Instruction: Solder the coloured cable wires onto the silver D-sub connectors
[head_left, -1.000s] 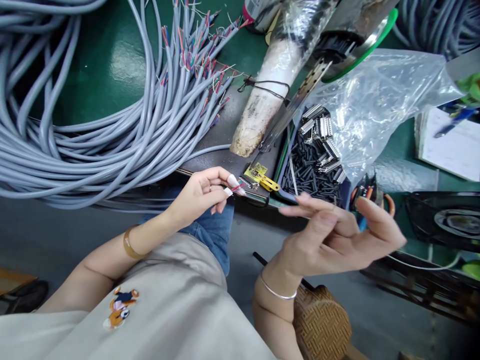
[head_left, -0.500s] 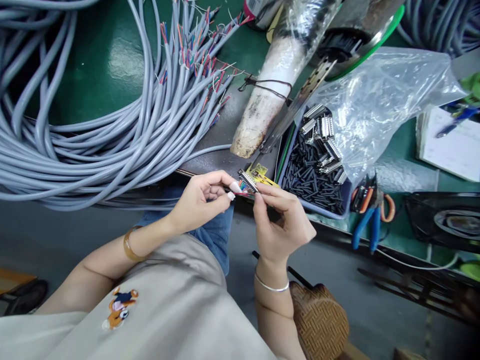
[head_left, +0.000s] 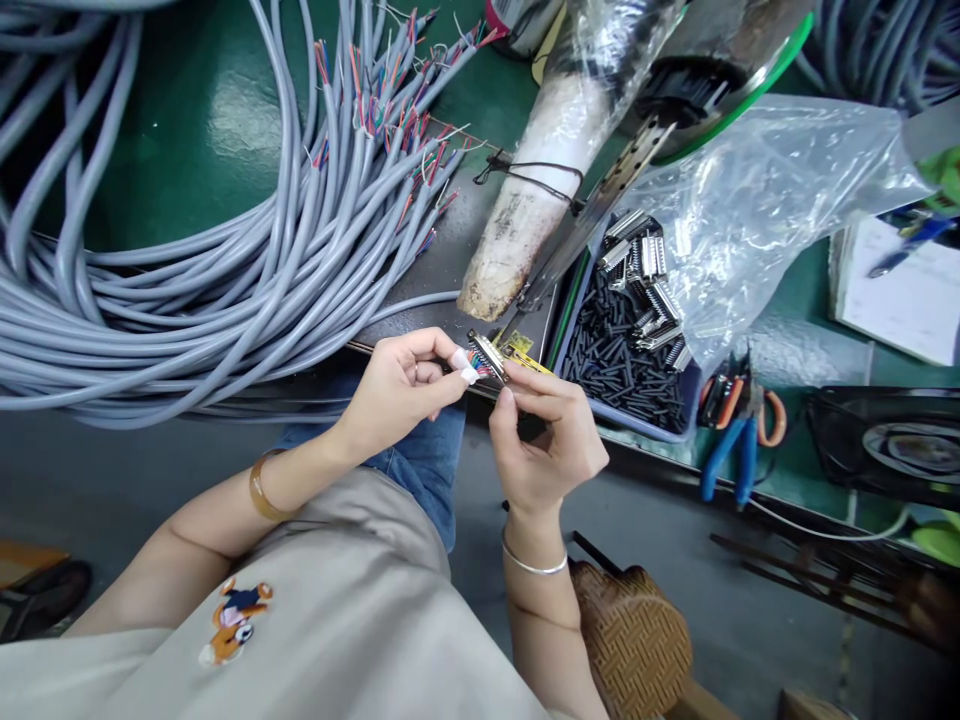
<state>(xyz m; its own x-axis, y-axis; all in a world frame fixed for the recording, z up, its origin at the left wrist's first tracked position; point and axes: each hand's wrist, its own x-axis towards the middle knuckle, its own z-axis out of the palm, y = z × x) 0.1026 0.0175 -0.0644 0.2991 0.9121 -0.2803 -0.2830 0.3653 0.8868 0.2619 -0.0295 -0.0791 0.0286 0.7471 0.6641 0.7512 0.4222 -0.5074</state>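
My left hand point(head_left: 409, 390) pinches thin coloured wires point(head_left: 478, 364) between thumb and index finger, right beside a metal multi-pin connector point(head_left: 489, 352). The connector's lower end is gripped by the fingertips of my right hand point(head_left: 551, 430). Its pin row faces left, toward the wires. Just beyond it lies a yellow piece point(head_left: 519, 345), under the tip of a soldering iron point(head_left: 536, 285) held near a white wrapped bar point(head_left: 510, 225). A grey cable point(head_left: 420, 303) runs along the bench edge behind my left hand; the fingers hide its join to the wires.
A large bundle of grey cables point(head_left: 247, 260) with stripped ends spreads over the left. To the right stands a blue bin point(head_left: 686, 425) of black sleeves point(head_left: 619, 355) and connectors point(head_left: 652, 258). Beyond it are a plastic bag point(head_left: 757, 210), blue-handled pliers point(head_left: 739, 455) and a paper pad point(head_left: 896, 295).
My right hand and the connector have shifted slightly left and up. My left fingertips have closed in on the wires next to the connector, and the loose red wire no longer shows.
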